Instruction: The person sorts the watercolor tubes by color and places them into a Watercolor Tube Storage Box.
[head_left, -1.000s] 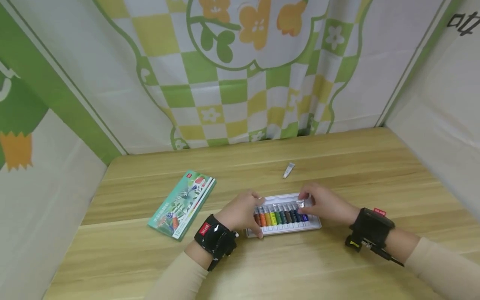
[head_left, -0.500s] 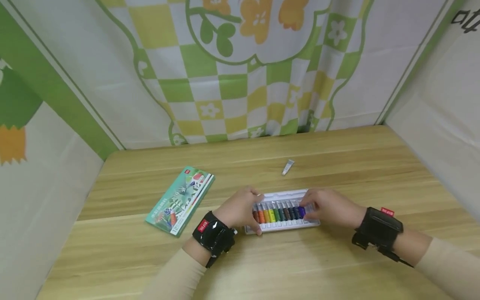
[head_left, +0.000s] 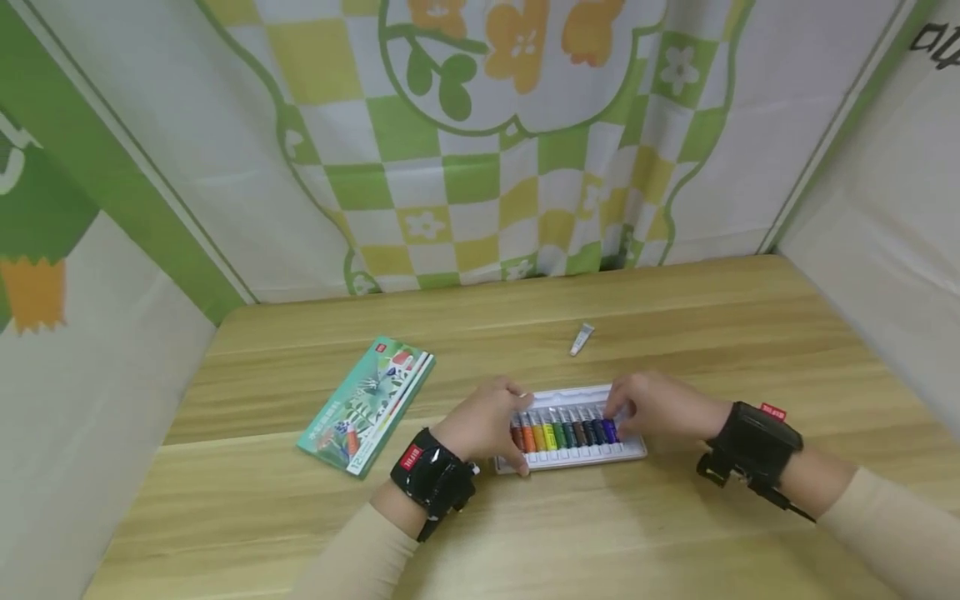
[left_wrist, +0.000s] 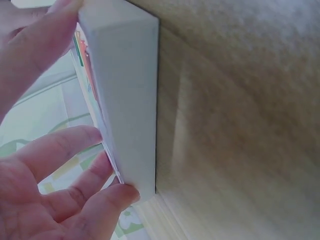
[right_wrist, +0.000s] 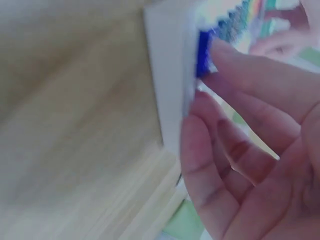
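A white plastic tray (head_left: 592, 458) lies on the table with a row of several paint tubes (head_left: 550, 435) in many colours. My left hand (head_left: 480, 421) grips its left end, thumb at the front edge and fingers at the back; the left wrist view shows fingertips along the tray's side wall (left_wrist: 127, 100). At the other end, my right hand (head_left: 663, 408) pinches a violet-blue paint tube (right_wrist: 203, 54) between thumb and forefinger. That tube lies last in the row, at the right. The remaining right fingers curl against the tray's end wall (right_wrist: 170, 75).
A teal illustrated paint box (head_left: 367, 407) lies at an angle left of the tray. Behind the tray is a small white-and-silver tube (head_left: 581, 340). A patterned curtain (head_left: 480, 200) hangs along the table's back edge.
My right hand lowers the violet-blue tube into the row at the tray's right end, its fingers shifting right. The left hand keeps its grip on the tray.
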